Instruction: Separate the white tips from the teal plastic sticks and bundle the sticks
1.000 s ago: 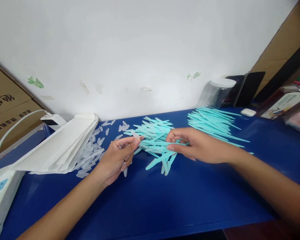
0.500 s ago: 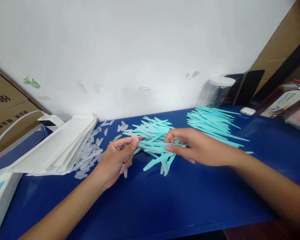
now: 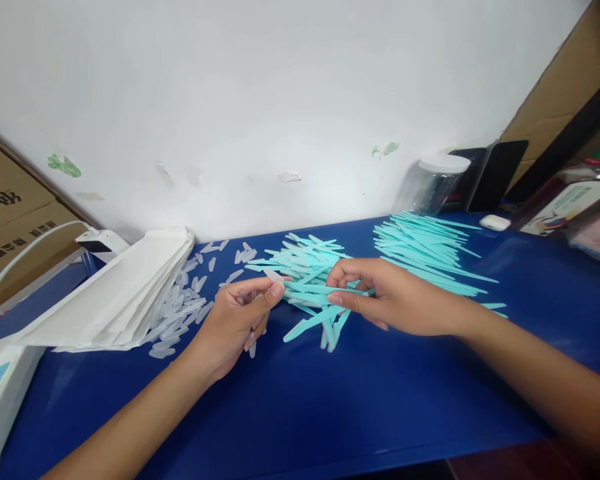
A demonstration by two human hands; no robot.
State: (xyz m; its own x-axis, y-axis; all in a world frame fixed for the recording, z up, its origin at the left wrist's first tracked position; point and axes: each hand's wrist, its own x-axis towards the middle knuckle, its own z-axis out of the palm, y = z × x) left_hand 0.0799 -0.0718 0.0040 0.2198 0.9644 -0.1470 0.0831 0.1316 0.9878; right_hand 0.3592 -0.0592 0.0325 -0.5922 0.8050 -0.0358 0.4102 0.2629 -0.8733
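our left hand: thumb and index pinching a clear piece, other fingers curled. our right hand: thumb and index pinching a stick, at 12 o'clock from us. stick's 9 o'clock end is near the clear piece; can't tell if they touch. we'd keep grips light, ends lined up, off the pile at 12.

The teal razors look like smooth plastic, and the little caps like cloudy plastic. The blue surface is smooth and shiny. The white sheets look like dull paper.
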